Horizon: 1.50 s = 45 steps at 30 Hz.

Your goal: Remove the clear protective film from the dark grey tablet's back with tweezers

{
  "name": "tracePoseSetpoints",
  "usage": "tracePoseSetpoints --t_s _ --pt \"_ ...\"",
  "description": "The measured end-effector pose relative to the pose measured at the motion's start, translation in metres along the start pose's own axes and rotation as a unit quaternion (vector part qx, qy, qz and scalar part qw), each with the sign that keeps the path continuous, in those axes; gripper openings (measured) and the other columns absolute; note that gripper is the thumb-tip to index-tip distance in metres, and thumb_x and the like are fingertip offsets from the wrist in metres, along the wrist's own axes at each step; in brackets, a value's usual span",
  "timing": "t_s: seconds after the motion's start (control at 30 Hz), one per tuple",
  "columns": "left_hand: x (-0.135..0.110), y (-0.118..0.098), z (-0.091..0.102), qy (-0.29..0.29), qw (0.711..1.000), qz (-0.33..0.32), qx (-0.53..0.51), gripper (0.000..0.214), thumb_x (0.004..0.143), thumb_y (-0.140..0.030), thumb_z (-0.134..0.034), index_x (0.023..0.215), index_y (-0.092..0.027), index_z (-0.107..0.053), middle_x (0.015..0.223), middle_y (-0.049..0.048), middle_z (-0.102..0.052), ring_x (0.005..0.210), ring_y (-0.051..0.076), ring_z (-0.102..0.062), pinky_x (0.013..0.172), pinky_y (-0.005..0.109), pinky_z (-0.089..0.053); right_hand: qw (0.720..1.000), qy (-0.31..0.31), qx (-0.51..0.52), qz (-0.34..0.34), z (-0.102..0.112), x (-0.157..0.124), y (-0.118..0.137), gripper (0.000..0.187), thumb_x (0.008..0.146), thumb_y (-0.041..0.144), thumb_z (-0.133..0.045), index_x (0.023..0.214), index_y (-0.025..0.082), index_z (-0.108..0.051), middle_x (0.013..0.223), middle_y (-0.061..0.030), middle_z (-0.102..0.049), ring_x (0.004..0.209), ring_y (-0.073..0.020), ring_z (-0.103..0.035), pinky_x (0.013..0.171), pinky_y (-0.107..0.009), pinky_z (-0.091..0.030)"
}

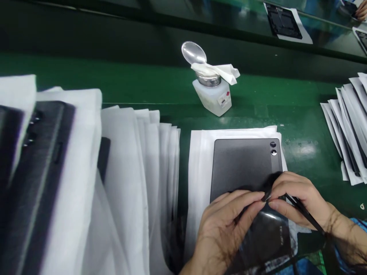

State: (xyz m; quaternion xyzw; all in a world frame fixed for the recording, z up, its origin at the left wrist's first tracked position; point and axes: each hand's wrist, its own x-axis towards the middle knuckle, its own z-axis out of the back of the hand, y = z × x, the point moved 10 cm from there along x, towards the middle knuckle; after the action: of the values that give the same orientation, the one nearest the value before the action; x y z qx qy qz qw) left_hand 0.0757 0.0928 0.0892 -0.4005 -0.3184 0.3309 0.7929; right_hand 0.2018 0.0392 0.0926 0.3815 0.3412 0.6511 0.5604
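A dark grey tablet (243,164) lies back-up on white foam sheets (197,164), its two camera lenses at the top right corner. Both my hands rest over its lower half. My left hand (226,225) has its fingers stretched toward the right, pinching something small and dark at the fingertips. My right hand (298,198) is closed on a thin black stick-like tool (305,214) that runs back over my wrist. A clear film seems to cover the tablet's lower part near my left hand.
A white solvent dispenser bottle (213,93) with a metal lid and a cloth on top stands behind. Stacked foam-wrapped tablets (57,172) fill the left. More white sleeves (349,126) lie at right. Another tablet (283,21) sits on the far belt.
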Motion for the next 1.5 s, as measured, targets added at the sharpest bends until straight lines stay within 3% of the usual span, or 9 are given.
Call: tracePoseSetpoints --t_s 0.17,0.27,0.37,0.6,0.9,1.03,1.17,1.27,1.5 --pt "-0.002 0.004 -0.005 0.002 0.998 0.041 0.042 0.017 0.091 -0.043 -0.067 0.096 -0.029 -0.078 0.074 -0.0006 -0.077 0.068 0.019 -0.075 0.064 0.025 -0.061 1.0 -0.01 0.0 -0.018 0.001 0.001 -0.002 0.006 0.096 0.024 -0.064 0.094 0.021 -0.068 0.079 -0.0015 -0.07 0.072 -0.0159 -0.065 0.068 -0.03 -0.053" --pt "-0.005 0.002 -0.008 -0.001 0.998 0.046 0.051 0.019 0.09 -0.045 -0.068 0.096 -0.03 -0.077 0.075 0.0011 -0.078 0.072 0.02 -0.075 0.064 0.026 -0.061 1.0 0.0 0.011 -0.028 -0.001 0.001 -0.003 0.006 0.096 0.023 -0.066 0.101 0.022 -0.067 0.082 -0.0012 -0.07 0.076 -0.0162 -0.066 0.072 -0.03 -0.054" --pt "-0.01 0.001 -0.007 -0.004 0.998 0.044 0.041 0.016 0.091 -0.042 -0.067 0.096 -0.029 -0.076 0.077 0.0019 -0.078 0.074 0.02 -0.075 0.064 0.026 -0.06 0.999 0.006 0.025 -0.031 -0.003 0.001 -0.005 0.003 0.096 0.022 -0.065 0.095 0.022 -0.068 0.08 -0.0012 -0.069 0.072 -0.0154 -0.064 0.068 -0.029 -0.052" --pt "-0.017 -0.002 -0.004 -0.006 0.999 -0.018 -0.035 0.018 0.103 -0.024 -0.053 0.106 -0.031 -0.069 0.089 -0.0068 -0.076 0.075 0.005 -0.07 0.073 0.015 -0.052 1.0 -0.003 0.008 0.002 -0.005 -0.001 -0.002 0.005 0.095 0.018 -0.064 0.095 0.02 -0.068 0.08 -0.0031 -0.068 0.07 -0.0159 -0.062 0.064 -0.029 -0.051" --pt "-0.01 0.011 -0.006 -0.001 0.988 0.028 -0.154 0.016 0.093 -0.02 -0.064 0.099 -0.032 -0.074 0.08 -0.0099 -0.076 0.065 0.008 -0.071 0.063 0.014 -0.056 0.998 -0.015 0.027 0.056 0.0 0.005 0.017 0.007 0.095 0.016 -0.062 0.095 0.02 -0.068 0.078 -0.0036 -0.073 0.068 -0.0166 -0.062 0.063 -0.03 -0.052" --pt "-0.012 0.014 0.001 -0.032 0.993 0.052 -0.1 0.008 0.094 -0.031 -0.067 0.1 -0.035 -0.07 0.075 -0.0141 -0.076 0.058 0.008 -0.07 0.062 0.014 -0.056 0.998 -0.019 0.025 0.052 0.001 0.004 0.016 0.006 0.094 0.016 -0.063 0.093 0.02 -0.067 0.076 -0.0034 -0.073 0.067 -0.0163 -0.062 0.062 -0.029 -0.052" --pt "-0.015 0.004 0.001 -0.039 0.997 -0.01 -0.061 0.012 0.099 -0.035 -0.059 0.096 -0.032 -0.07 0.074 -0.0101 -0.075 0.056 0.01 -0.069 0.062 0.02 -0.058 0.999 -0.027 0.021 0.042 0.002 0.003 0.015 0.006 0.093 0.016 -0.063 0.092 0.02 -0.067 0.075 -0.0031 -0.07 0.066 -0.0163 -0.063 0.061 -0.029 -0.053" --pt "-0.017 0.002 0.001 -0.043 0.998 -0.035 -0.015 0.017 0.102 -0.035 -0.054 0.102 -0.031 -0.071 0.081 -0.0076 -0.077 0.065 0.009 -0.072 0.069 0.017 -0.057 0.999 -0.036 0.015 0.038 0.003 0.003 0.014 0.006 0.094 0.017 -0.063 0.094 0.02 -0.068 0.076 -0.0037 -0.07 0.066 -0.017 -0.064 0.06 -0.029 -0.054" --pt "-0.016 0.015 -0.001 -0.035 0.993 0.04 -0.109 0.011 0.097 -0.033 -0.064 0.1 -0.033 -0.074 0.083 -0.0091 -0.075 0.066 0.007 -0.07 0.068 0.011 -0.056 0.996 -0.041 0.044 0.059 0.004 0.004 0.018 0.013 0.094 0.015 -0.062 0.103 0.022 -0.069 0.08 -0.0045 -0.074 0.067 -0.0185 -0.066 0.062 -0.032 -0.055"
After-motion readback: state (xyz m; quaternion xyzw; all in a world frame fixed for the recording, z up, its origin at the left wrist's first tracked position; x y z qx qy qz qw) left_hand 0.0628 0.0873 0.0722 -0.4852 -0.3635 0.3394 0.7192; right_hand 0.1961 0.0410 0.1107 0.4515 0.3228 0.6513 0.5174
